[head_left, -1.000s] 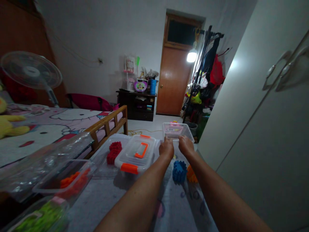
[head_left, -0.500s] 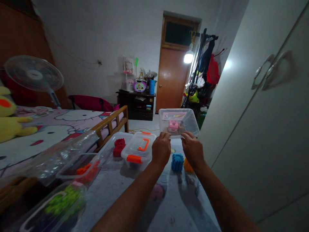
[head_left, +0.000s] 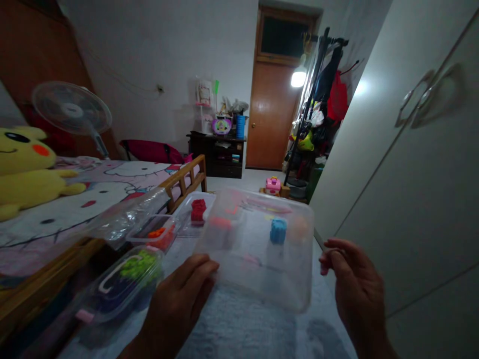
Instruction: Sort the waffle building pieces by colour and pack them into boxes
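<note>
A clear plastic container (head_left: 258, 269) is held up over the table, tilted, with its see-through base or face toward me. My left hand (head_left: 179, 294) grips its left edge between thumb and fingers. To the right of the container, my right hand (head_left: 355, 284) is apart from it, fingers loosely curled with a gap and nothing visible in them. Through the plastic show a blue block cluster (head_left: 278, 231), a blurred orange shape (head_left: 299, 228) and the orange clips (head_left: 221, 223) of a lidded box.
Along the table's left side are a tray with red block clusters (head_left: 198, 211), a tub of orange pieces (head_left: 160, 233) and a box of green pieces (head_left: 139, 267). A wooden bed rail (head_left: 185, 177) borders the left; a white wardrobe (head_left: 415, 199) stands right. Beyond is a pink toy case (head_left: 273, 185).
The clear container has come nearer and lower, now in front of the blue cluster. My right hand has let go of it and moved right; my left hand has moved left and closer.
</note>
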`<state>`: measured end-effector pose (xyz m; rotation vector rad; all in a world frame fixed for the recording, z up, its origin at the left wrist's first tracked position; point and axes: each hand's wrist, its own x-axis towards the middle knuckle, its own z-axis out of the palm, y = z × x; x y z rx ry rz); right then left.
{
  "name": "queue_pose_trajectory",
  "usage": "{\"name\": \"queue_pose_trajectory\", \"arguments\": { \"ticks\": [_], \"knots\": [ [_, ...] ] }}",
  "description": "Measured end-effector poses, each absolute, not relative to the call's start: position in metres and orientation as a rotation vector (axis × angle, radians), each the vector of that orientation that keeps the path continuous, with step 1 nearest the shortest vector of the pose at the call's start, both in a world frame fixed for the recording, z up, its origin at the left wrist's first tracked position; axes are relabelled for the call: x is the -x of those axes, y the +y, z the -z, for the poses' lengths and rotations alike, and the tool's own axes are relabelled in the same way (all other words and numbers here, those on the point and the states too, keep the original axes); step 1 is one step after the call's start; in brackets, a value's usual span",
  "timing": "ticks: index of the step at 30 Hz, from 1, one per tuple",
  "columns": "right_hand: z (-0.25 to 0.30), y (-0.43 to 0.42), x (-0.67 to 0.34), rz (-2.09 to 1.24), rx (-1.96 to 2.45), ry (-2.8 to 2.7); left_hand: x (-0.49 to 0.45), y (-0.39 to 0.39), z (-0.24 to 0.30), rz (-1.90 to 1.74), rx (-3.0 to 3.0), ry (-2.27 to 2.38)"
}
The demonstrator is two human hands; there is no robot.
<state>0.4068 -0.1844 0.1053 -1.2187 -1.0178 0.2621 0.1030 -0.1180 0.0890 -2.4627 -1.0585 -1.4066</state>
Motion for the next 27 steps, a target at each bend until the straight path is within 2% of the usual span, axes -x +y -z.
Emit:
{"name": "queue_pose_trajectory", "arguments": {
  "ticks": [6, 10, 19, 23, 27],
  "knots": [
    [-0.062, -0.156, -0.399, -0.952, 1.198, -1.042, -0.099, -0.144, -0.057, 1.285, 2.543, -1.02],
    [-0.049, -0.141, -0.384, -1.128, 1.302, -0.956, -0.097, -0.148, -0.046, 1.232, 2.582, -1.063],
    [-0.044, -0.121, -0.37, -1.124, 1.301, -0.965, -0.081, -0.146, -0.021, 1.334, 2.612, -1.178],
    [-0.039, -0.116, -0.381, -1.025, 1.344, -1.113, -0.067, -0.143, -0.012, 1.68, 2.482, -1.509],
    [-0.03, -0.104, -0.41, -0.699, 1.565, -1.212, -0.063, -0.117, -0.017, 2.079, 2.24, -1.978]
  ]
}}
